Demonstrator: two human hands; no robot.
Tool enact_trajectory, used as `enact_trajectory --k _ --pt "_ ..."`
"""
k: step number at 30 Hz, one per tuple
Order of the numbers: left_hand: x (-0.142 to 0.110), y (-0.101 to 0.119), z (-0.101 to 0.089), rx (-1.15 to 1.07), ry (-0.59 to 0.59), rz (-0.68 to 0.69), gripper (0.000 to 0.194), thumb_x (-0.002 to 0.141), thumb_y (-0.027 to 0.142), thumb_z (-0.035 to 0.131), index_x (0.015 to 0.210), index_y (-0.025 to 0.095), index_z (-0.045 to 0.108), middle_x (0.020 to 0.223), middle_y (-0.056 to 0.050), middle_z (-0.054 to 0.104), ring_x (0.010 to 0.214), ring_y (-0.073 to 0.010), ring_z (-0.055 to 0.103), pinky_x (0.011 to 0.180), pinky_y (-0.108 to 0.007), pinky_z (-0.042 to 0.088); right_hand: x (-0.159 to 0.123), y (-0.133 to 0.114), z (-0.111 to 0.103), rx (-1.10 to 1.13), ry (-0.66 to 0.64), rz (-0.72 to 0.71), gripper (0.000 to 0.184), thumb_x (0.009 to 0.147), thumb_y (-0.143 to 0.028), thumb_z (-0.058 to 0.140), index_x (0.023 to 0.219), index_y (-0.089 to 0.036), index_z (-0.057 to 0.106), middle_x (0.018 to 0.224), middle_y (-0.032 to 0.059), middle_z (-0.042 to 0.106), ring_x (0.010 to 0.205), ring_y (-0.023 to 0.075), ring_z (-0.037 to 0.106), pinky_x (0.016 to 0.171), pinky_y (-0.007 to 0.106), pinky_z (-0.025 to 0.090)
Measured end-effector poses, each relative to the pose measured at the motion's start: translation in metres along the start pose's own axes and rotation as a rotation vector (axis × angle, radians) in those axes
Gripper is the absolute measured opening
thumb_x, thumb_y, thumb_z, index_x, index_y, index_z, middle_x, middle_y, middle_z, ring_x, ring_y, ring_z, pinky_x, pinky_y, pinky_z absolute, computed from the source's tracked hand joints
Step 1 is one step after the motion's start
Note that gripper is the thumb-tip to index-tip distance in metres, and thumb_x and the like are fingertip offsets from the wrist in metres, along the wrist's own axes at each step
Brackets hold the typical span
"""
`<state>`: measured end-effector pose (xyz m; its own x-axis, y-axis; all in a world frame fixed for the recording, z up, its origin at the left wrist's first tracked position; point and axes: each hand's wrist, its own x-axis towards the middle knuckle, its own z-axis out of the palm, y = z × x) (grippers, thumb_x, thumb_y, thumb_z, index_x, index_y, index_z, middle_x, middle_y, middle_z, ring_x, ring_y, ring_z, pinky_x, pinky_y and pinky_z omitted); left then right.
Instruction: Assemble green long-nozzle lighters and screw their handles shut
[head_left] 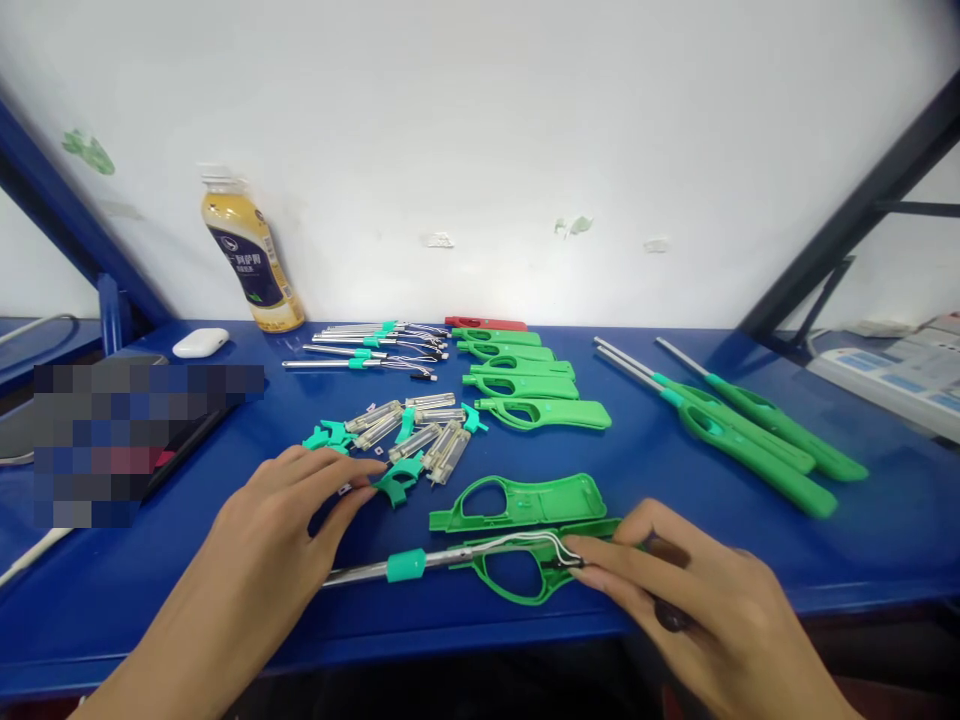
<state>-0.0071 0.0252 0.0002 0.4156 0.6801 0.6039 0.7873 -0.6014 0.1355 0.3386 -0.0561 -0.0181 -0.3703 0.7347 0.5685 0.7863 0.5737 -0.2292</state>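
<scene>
Near the front edge of the blue tabletop (247,590), metal tube (450,556) lies roughly crosswise, long axis left-right with a slight rise toward the right; bare end points left and goes out of sight by the left wrist, teal collar (406,565) partway along, white wires (534,538) out of the right end. Tube's right part lies over the neck of the near green shell half (517,596), whose finger loop bulges toward the front edge, grip end pointing right, partly covered by the right hand (579,563). Right hand: thumb and forefinger pinching the black connector (568,563) at the wire ends; dark rounded item (671,615) under the palm, can't tell what. Left hand (379,477): thumb and forefinger pinching the left end of a teal trigger (401,479), just in front of the clear tanks (448,452). Far green shell half (559,499) sits just behind the near one, inner side up, nose left, long axis also left-right. Behind: wired tubes (360,358), row of green handles (570,414). Right: green lighters (757,465), metal tips toward the back left.
</scene>
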Motion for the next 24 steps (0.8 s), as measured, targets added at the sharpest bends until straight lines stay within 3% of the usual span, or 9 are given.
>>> enact_trajectory --k 5,10,13,19,24 --pt "-0.006 -0.001 -0.008 0.036 0.076 -0.035 0.023 0.109 0.04 0.053 0.114 0.035 0.075 0.104 0.004 0.078 0.088 -0.0208 0.075 0.074 -0.034 0.055 0.002 -0.002 0.003 -0.01 0.019 0.001 0.018 0.108 -0.03 0.063 0.124 -0.03 0.074 0.086 -0.0018 0.061 0.053 0.0067 0.061 0.05 0.022 0.046" --pt "-0.011 0.032 -0.015 -0.058 0.146 -0.026 0.023 0.109 0.024 0.055 0.119 0.037 0.072 0.116 0.005 0.071 0.101 -0.0158 0.068 0.089 -0.03 0.049 0.006 -0.002 0.007 0.056 0.038 0.028 0.014 0.109 -0.029 0.063 0.118 -0.03 0.073 0.098 -0.0005 0.069 0.064 0.0077 0.072 0.06 0.021 0.052" --pt "-0.008 0.057 -0.005 -0.102 0.052 0.146 0.033 0.105 0.011 0.052 0.124 0.031 0.069 0.11 0.002 0.07 0.096 -0.0164 0.066 0.083 -0.029 0.053 0.007 -0.002 0.007 0.068 0.033 0.031 0.013 0.11 -0.029 0.062 0.116 -0.03 0.073 0.101 -0.0008 0.072 0.069 0.0082 0.075 0.061 0.021 0.053" --pt "-0.005 0.085 0.022 -0.17 -0.174 0.192 0.037 0.097 -0.002 0.05 0.122 0.019 0.067 0.105 -0.006 0.066 0.088 -0.02 0.057 0.076 -0.036 0.056 0.006 -0.001 0.006 0.069 0.046 0.015 0.012 0.11 -0.03 0.062 0.116 -0.031 0.072 0.101 -0.0018 0.072 0.072 0.0081 0.076 0.06 0.021 0.052" --pt "-0.009 0.087 0.031 -0.208 -0.172 0.208 0.038 0.098 -0.003 0.053 0.127 0.017 0.066 0.106 -0.007 0.065 0.088 -0.0197 0.055 0.08 -0.039 0.057 0.005 0.0 0.006 0.088 0.021 0.006 0.011 0.108 -0.031 0.064 0.116 -0.03 0.073 0.1 -0.0021 0.072 0.074 0.0082 0.074 0.058 0.022 0.049"
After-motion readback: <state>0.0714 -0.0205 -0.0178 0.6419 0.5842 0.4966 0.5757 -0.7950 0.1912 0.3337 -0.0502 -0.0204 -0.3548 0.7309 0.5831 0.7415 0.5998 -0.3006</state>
